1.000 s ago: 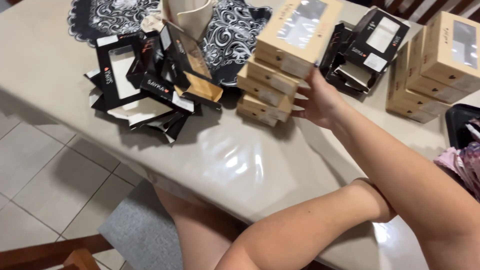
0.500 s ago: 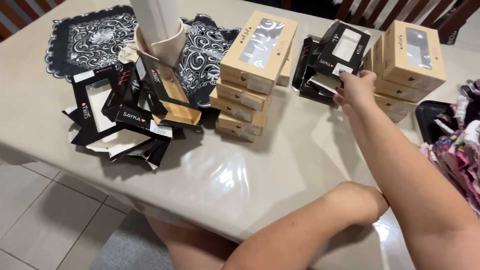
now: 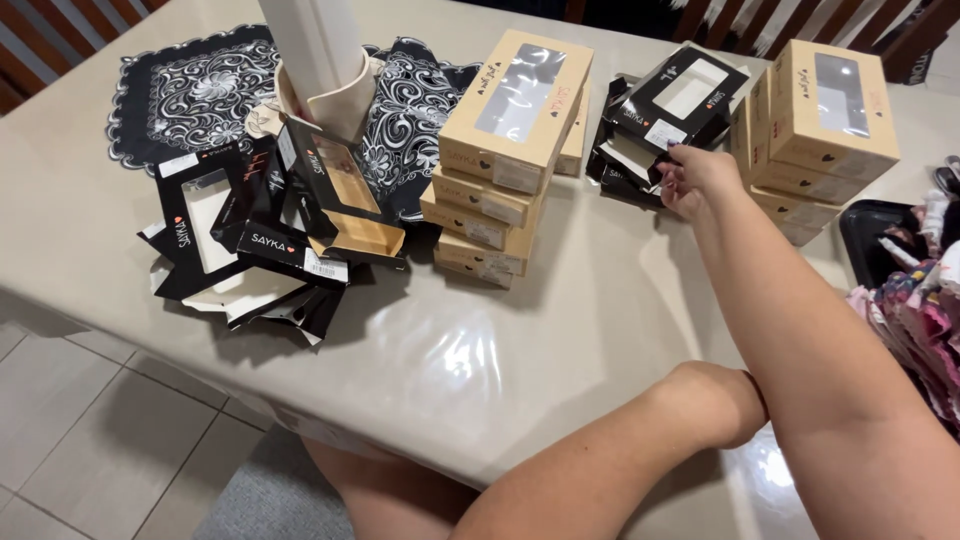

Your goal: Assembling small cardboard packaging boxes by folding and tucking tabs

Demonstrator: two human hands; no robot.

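My right hand reaches across the beige table to a small pile of black windowed boxes. Its fingertips are closed on the near corner of the top black box, by its white label. To the hand's left is a leaning stack of tan windowed boxes, and to its right a second tan stack. My left forearm lies along the table's near edge. The left hand itself is hidden under my right arm.
A heap of opened and flattened black boxes lies at the left. Behind it a black-and-white patterned cloth carries a white column in a beige holder. A black tray and colourful fabric pieces are at the right edge. Below is tiled floor.
My right hand has left the leaning tan stack and moved right and further away to the black boxes. The view has shifted with it.
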